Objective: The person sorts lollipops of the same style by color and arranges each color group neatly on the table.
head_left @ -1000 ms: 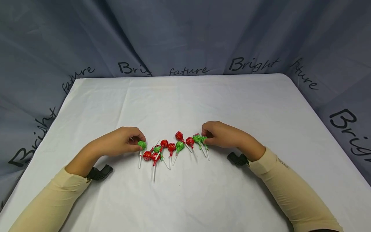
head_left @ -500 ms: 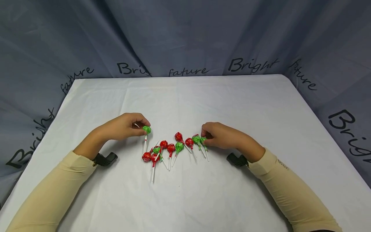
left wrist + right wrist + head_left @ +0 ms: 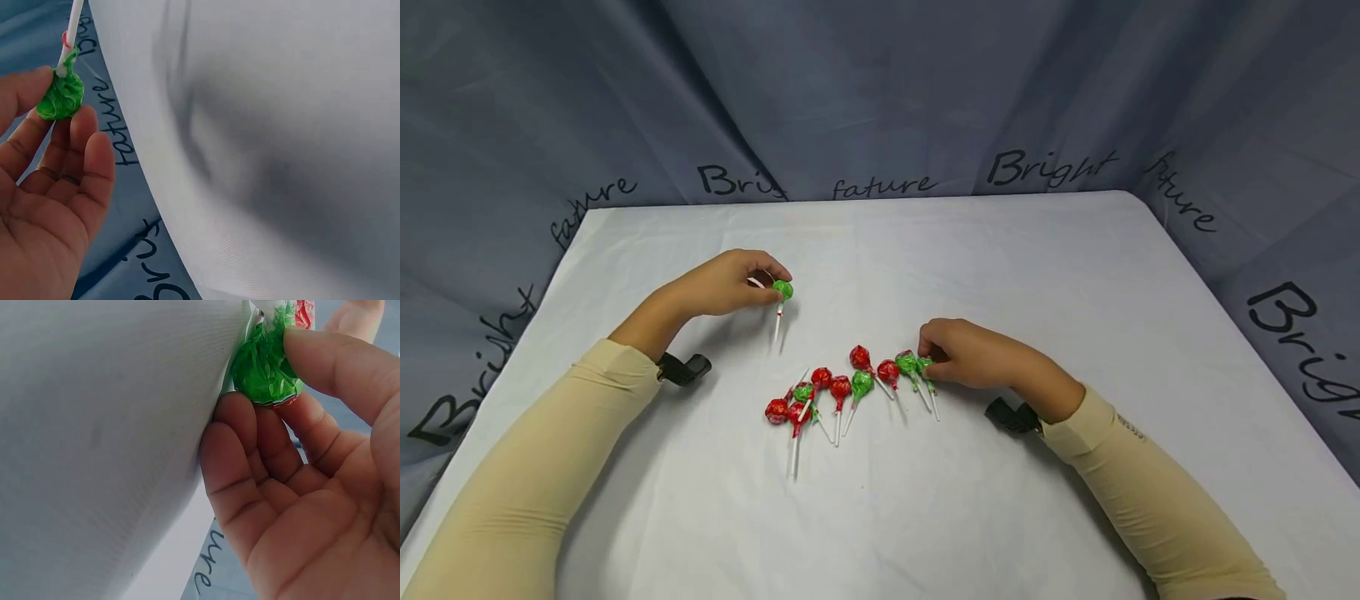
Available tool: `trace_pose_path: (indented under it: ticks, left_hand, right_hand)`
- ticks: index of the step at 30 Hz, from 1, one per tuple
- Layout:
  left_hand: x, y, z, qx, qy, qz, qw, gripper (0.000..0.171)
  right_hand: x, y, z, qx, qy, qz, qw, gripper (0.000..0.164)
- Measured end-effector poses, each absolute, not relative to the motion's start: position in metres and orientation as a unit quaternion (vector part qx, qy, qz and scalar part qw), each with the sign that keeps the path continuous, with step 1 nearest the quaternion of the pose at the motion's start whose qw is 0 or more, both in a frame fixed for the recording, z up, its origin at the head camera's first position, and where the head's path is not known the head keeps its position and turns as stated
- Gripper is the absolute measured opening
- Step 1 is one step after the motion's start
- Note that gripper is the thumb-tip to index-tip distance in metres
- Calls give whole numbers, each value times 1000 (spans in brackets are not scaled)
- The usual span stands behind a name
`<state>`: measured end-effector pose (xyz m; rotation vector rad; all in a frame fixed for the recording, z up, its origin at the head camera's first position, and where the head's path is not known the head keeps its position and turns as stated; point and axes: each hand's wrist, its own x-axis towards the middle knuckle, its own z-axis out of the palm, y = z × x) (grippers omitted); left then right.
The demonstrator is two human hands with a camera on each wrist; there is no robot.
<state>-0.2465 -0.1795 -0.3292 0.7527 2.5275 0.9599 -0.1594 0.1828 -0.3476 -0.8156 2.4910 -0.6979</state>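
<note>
One crinkled round lollipop point(image 3: 60, 98) pinched in left grip point(image 3: 724, 283); glossy green lollipop point(image 3: 259, 370) pinched in right grip point(image 3: 973, 354).

Six red lollipops point(image 3: 840, 387) and five green lollipops point(image 3: 862, 383) make eleven altogether. One left hand point(image 3: 727, 283) and one right hand point(image 3: 973, 354) hold one green lollipop apiece, leaving nine unheld on one white surface point(image 3: 970, 267). Two beige sleeves point(image 3: 542, 450) and two black wrist devices point(image 3: 683, 369) show.

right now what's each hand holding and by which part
The left hand pinches a green lollipop by its wrapped head; the right hand pinches another green lollipop, also by the head.
</note>
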Motion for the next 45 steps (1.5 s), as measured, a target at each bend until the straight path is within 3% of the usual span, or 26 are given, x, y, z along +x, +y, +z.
trace_pose_path:
  ticks: [16,27,45]
  left_hand:
    - [-301,-173,-342,147,902,376,153,37]
    - [-320,-175,-352,81,909,393,114,40]
    - [-339,-156,-365,12,926,365,99,38]
  right_hand:
    - [-158,184,-348,-296,900,-245,206,14]
    - [-158,185,-350,-303,901,-237,201,13]
    - [-157,185,-349,-312,899,-240,193,12]
